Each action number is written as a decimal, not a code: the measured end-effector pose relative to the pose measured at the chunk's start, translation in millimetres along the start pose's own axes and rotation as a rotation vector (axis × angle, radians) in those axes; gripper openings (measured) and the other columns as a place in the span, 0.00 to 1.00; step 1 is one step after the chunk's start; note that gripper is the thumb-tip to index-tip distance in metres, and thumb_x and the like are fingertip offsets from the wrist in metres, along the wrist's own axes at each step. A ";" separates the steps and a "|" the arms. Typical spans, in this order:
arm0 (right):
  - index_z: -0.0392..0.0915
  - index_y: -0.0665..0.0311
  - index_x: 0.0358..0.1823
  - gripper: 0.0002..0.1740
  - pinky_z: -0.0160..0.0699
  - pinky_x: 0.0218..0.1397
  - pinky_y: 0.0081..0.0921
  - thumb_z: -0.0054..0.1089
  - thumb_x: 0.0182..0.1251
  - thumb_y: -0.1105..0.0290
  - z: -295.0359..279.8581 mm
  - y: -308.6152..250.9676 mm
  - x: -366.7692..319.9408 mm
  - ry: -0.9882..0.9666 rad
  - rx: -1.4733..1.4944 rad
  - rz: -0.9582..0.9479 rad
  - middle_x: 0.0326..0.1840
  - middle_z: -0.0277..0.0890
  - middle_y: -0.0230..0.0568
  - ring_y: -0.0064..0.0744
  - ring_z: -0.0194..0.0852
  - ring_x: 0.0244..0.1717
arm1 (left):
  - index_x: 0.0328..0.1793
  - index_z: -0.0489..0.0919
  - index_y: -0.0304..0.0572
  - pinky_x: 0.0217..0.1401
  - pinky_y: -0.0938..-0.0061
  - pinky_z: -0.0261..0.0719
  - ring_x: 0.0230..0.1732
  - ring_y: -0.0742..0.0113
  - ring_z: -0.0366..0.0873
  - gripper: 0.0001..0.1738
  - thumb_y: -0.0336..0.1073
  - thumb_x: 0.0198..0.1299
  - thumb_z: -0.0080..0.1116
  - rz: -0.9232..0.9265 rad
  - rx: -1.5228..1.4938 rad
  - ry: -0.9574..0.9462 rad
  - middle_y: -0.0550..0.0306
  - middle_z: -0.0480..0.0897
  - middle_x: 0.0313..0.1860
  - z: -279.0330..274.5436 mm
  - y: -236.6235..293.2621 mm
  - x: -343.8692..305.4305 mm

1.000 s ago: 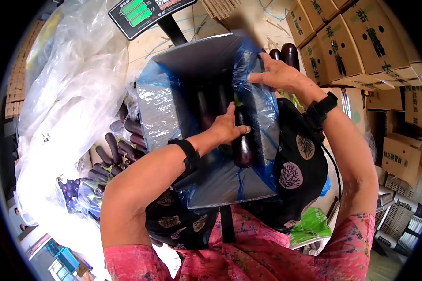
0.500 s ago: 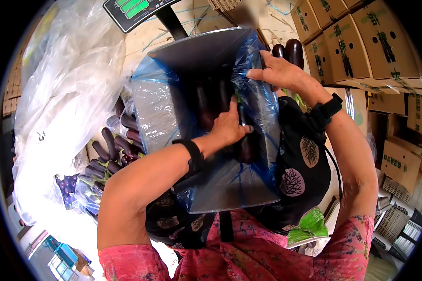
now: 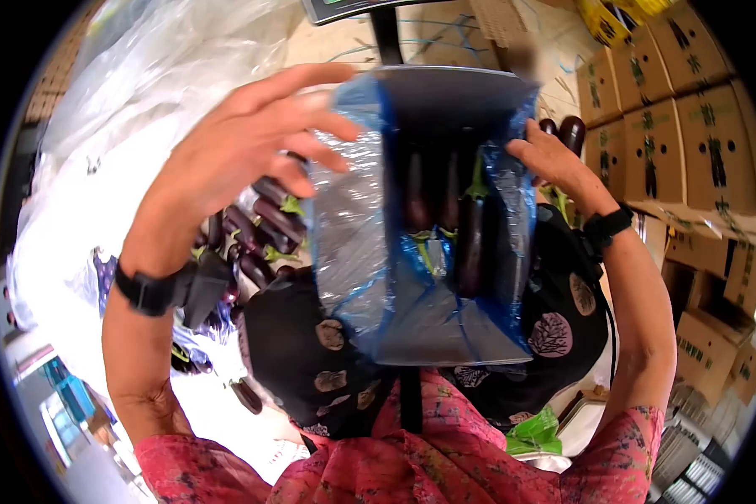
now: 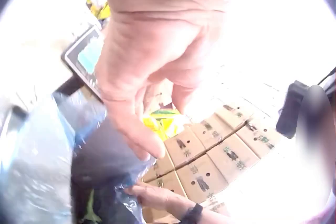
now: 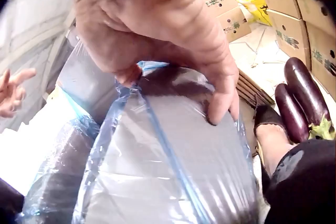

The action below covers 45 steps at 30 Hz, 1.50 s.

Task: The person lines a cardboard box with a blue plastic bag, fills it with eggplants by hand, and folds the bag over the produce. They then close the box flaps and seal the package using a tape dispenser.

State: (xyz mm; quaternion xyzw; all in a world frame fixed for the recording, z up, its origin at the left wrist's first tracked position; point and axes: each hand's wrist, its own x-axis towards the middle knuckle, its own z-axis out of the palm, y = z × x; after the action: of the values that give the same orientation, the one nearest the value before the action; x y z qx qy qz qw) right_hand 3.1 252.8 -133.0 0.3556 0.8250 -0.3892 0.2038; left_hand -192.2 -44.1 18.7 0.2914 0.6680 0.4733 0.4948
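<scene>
A box (image 3: 454, 97) lined with thin blue plastic (image 3: 353, 244) sits tilted between the person's knees. Inside it lie a long dark eggplant (image 3: 474, 235) along the right wall and two more, with green stems showing. At the box's left side the left hand (image 3: 252, 130) is raised with fingers spread, holding nothing, fingertips overlapping the plastic-covered wall. The right hand (image 5: 173, 40) grips the right wall's upper edge, thumb and fingers astride the plastic-covered panel. Eggplants (image 3: 269, 223) lie heaped on the floor to the left, below the left hand.
Printed cartons (image 3: 655, 143) are stacked at the right. Two eggplants (image 5: 302, 98) lie on the floor beyond the right knee. A scale's post (image 3: 386, 35) rises behind the box. Crumpled clear plastic sheeting (image 3: 168, 76) covers the left side.
The left hand has left the eggplant inside the box and moved up and left, fingers spread. The right hand stays on the right edge. The head view has shifted, so the box appears further right.
</scene>
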 end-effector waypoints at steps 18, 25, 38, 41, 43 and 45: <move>0.59 0.70 0.76 0.46 0.76 0.58 0.41 0.58 0.69 0.42 -40.1 -8.5 -66.8 0.023 -0.243 -0.067 0.68 0.70 0.56 0.48 0.73 0.64 | 0.50 0.80 0.39 0.34 0.76 0.81 0.30 0.72 0.80 0.12 0.33 0.62 0.59 -0.842 -0.572 1.100 0.56 0.82 0.33 60.0 -511.0 -383.5; 0.75 0.68 0.64 0.26 0.77 0.53 0.29 0.55 0.76 0.55 -24.4 -64.6 -125.1 0.293 -0.300 -0.361 0.49 0.82 0.44 0.33 0.80 0.50 | 0.56 0.79 0.31 0.58 0.55 0.76 0.52 0.36 0.78 0.24 0.36 0.53 0.61 -0.385 0.646 1.015 0.35 0.82 0.45 25.3 -494.1 -293.6; 0.76 0.72 0.60 0.25 0.75 0.47 0.24 0.61 0.71 0.61 58.8 -124.9 -158.5 -0.167 -0.051 -0.266 0.43 0.82 0.42 0.28 0.79 0.43 | 0.60 0.75 0.35 0.56 0.67 0.79 0.52 0.58 0.82 0.33 0.42 0.50 0.73 -0.554 -0.676 0.904 0.50 0.84 0.48 -2.2 -491.8 -198.5; 0.74 0.73 0.62 0.27 0.76 0.48 0.26 0.59 0.71 0.58 60.1 -137.8 -157.2 -0.202 0.010 -0.273 0.45 0.82 0.44 0.30 0.80 0.44 | 0.64 0.72 0.34 0.59 0.72 0.76 0.54 0.66 0.78 0.33 0.33 0.51 0.70 -0.183 -1.146 0.841 0.56 0.80 0.53 16.5 -433.2 -227.1; 0.73 0.73 0.63 0.30 0.76 0.49 0.27 0.59 0.71 0.55 63.4 -149.7 -155.0 -0.242 0.071 -0.286 0.47 0.82 0.46 0.32 0.80 0.45 | 0.68 0.70 0.33 0.63 0.73 0.73 0.57 0.67 0.76 0.35 0.27 0.51 0.67 -0.123 -0.940 0.790 0.56 0.79 0.56 22.8 -379.3 -243.7; 0.72 0.73 0.64 0.32 0.76 0.52 0.29 0.58 0.70 0.52 68.5 -163.5 -152.6 -0.321 0.110 -0.311 0.51 0.81 0.47 0.35 0.79 0.49 | 0.71 0.67 0.32 0.65 0.74 0.70 0.59 0.66 0.75 0.39 0.23 0.49 0.64 -0.073 -0.733 0.738 0.57 0.78 0.57 13.8 -317.5 -248.4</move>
State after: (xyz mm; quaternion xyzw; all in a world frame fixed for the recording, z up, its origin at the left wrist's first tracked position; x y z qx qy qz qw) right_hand -13.4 61.0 -0.3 0.1684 0.8045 -0.5117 0.2502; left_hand -69.6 -373.8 -178.8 -0.1106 0.5980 0.7298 0.3123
